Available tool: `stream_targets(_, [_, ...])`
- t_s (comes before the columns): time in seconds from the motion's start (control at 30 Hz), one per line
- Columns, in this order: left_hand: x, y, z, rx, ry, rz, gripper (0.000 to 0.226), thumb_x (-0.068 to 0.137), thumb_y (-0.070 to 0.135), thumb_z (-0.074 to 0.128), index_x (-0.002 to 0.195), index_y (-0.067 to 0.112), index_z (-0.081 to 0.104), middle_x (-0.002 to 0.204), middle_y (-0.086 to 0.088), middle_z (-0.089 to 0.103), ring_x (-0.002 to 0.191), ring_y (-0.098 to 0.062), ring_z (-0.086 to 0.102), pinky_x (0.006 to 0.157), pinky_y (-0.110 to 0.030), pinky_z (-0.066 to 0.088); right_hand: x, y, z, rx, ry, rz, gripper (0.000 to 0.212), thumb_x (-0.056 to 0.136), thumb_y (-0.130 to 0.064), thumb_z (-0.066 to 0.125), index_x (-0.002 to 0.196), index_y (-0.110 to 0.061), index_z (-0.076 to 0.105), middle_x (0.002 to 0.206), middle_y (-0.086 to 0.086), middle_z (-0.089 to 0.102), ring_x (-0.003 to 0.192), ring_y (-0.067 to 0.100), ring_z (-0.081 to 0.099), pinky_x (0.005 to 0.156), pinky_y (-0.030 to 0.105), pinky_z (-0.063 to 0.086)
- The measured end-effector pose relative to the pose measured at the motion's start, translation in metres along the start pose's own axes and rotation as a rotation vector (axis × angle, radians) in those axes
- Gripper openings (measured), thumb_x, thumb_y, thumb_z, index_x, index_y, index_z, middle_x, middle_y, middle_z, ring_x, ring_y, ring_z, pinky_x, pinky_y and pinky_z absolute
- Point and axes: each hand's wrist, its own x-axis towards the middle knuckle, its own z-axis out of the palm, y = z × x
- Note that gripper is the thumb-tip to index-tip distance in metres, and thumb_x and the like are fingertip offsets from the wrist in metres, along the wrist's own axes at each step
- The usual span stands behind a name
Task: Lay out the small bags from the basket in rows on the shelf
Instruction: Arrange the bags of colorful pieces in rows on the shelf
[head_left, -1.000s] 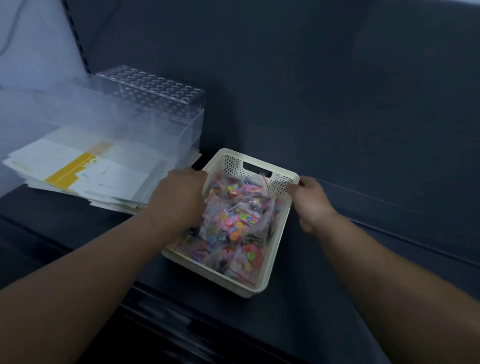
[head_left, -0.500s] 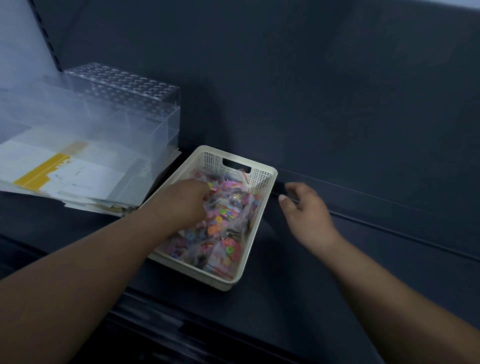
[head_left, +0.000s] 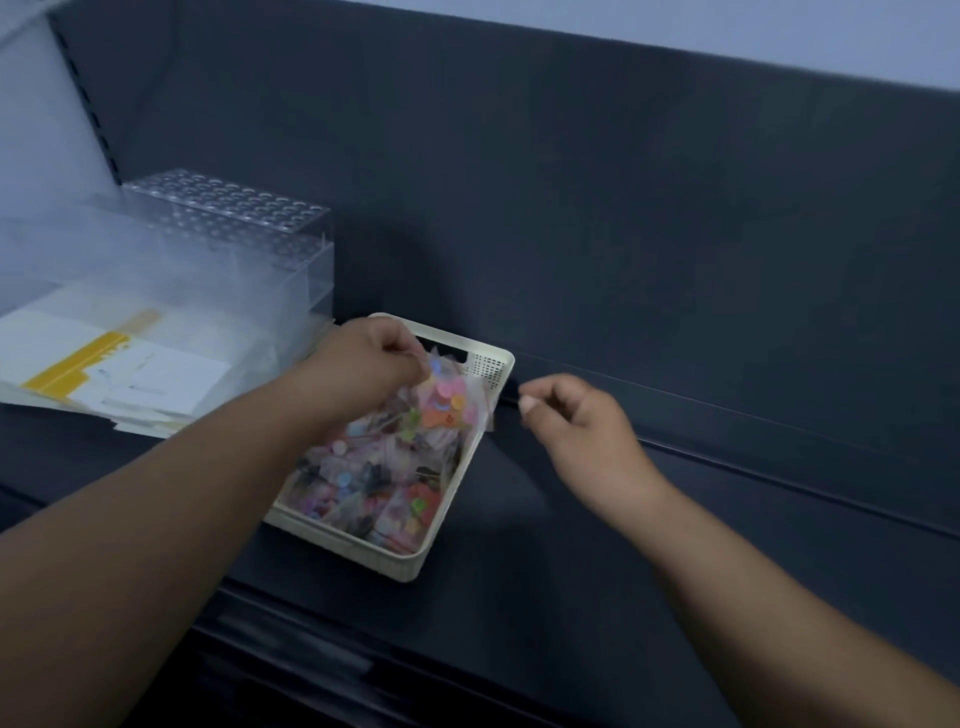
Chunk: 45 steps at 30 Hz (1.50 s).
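- Paper stack (head_left: 130, 374): white sheets, 1 with a yellow strip, lying flat at the far left of the shelf (head_left: 519, 597).
- Clear box (head_left: 228, 218): transparent plastic with a top panel of round holes. It stands over the rear part of the paper stack and just beside the basket's left side.
- Left hand (head_left: 363, 358): reaches in over the far left corner of the basket. The forearm covers the basket's left wall. Fingers (head_left: 400, 343) are curled, thumb and fingertips pinching the top edge of 1 small bag.
- Small bag (head_left: 447, 400): clear, filled with coloured round pieces, blurred. It hangs from the left fingers, above the basket's far end and tilted toward the right rim.
- Basket (head_left: 488, 371): cream plastic with perforated walls and a handle slot at the far end. It sits on the shelf at an angle, its far end near the back panel (head_left: 623, 208).
- Remaining bags (head_left: 363, 483): a loose heap of the same kind filling the basket; count cannot be told.
- Right hand (head_left: 576, 426): above the shelf, just right of the basket, near the lifted bag's right edge but apart from it. Fingers loosely curled, holding nothing.
- Shelf and back panel: dark, with a ridge running along the shelf surface behind the right hand.
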Motion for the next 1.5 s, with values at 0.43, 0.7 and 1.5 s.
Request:
stream_targets(0.43, [-0.049,0.053,0.113,-0.574,-0.183,-0.161,0.026,0.078,-0.011,0.064,0.092,0.009,0.054,0.089,-0.009,0.062,0.07,-0.02,0.063,0.064,-0.031,0.055,-0.031,0.004,-0.075,0.373,-0.15,0.337,0.014,0.08,-0.013,0.072,0.084,-0.019,0.06,0.072,-0.002,0.069,0.056,0.006,0.06,0.048,0.016,0.042])
stream_targets(0.7, [-0.079,0.048,0.167,-0.57,-0.268,-0.314,0.017,0.081,0.001,0.066,0.091,0.013,0.059,0.08,-0.007,0.068,0.067,-0.015,0.066,0.06,-0.028,0.057,-0.046,0.036,-0.115,0.544,-0.191,0.383,0.018,0.084,0.007,0.061,0.092,-0.009,0.062,0.082,0.007,0.069,0.07,0.018,0.068,0.062,0.026,0.057])
stream_targets(1.5, [-0.027,0.011,0.144,-0.465,-0.208,-0.358,0.016,0.084,-0.003,0.063,0.094,0.008,0.058,0.088,-0.012,0.064,0.067,-0.017,0.064,0.052,-0.022,0.055,-0.031,0.126,-0.074,-0.835,-0.206,0.009,0.045,0.097,-0.027,0.042,0.141,-0.027,0.038,0.154,-0.004,0.026,0.144,0.024,0.01,0.115,0.037,0.022])
